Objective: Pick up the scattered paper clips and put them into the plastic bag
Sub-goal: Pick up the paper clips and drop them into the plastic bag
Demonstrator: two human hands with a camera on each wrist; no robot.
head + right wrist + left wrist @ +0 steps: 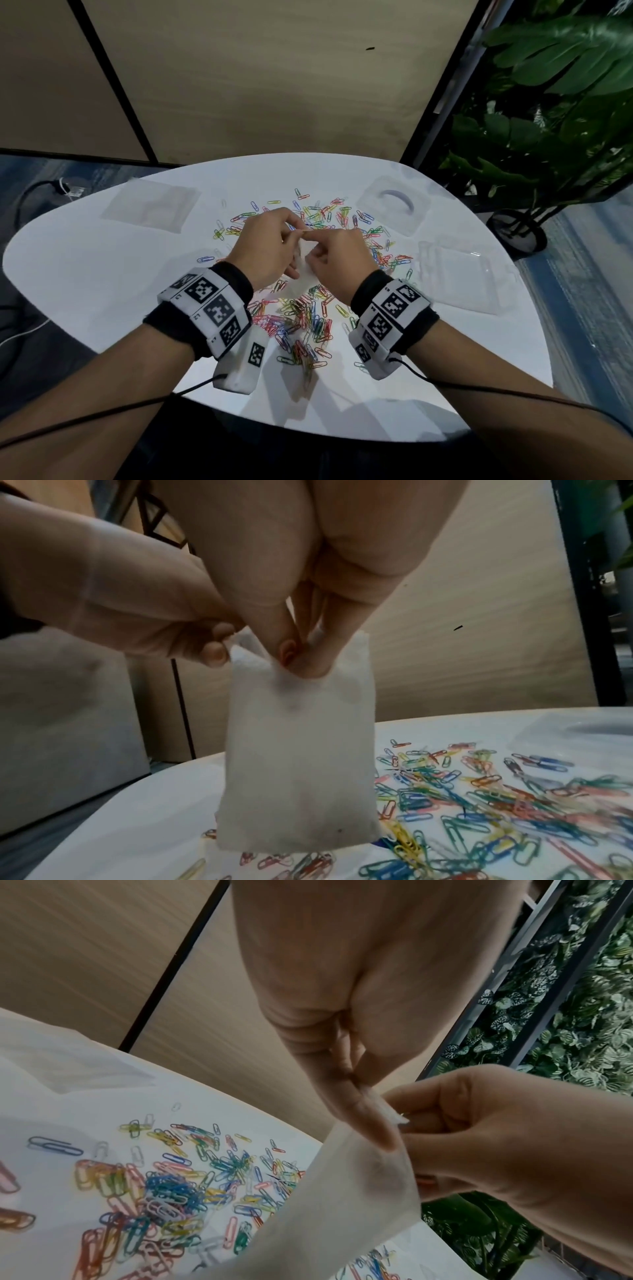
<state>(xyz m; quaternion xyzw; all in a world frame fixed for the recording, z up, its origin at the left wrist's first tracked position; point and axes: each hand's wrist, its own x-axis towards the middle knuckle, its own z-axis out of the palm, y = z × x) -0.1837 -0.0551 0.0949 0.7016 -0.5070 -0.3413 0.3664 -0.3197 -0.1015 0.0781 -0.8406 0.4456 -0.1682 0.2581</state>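
Note:
A small frosted plastic bag [298, 764] hangs upright above the white table [102, 274], held at its top edge by both hands. My left hand [274, 246] pinches the bag's top-left corner [236, 653] between thumb and fingers. Thumb and forefinger of my right hand [329, 257] pinch the top rim [308, 664] and reach into the mouth. In the left wrist view the bag [342, 1204] drapes below the pinching fingers. Several coloured paper clips [301, 318] lie scattered on the table under and around the hands, also in the wrist views [171, 1191] [496, 804].
Flat clear plastic bags lie at the table's far left [150, 209] and right [462, 277]; another at the far right [394, 205] holds a curved object. A white tagged block [239, 363] sits under my left wrist. Green plants [548, 120] stand to the right.

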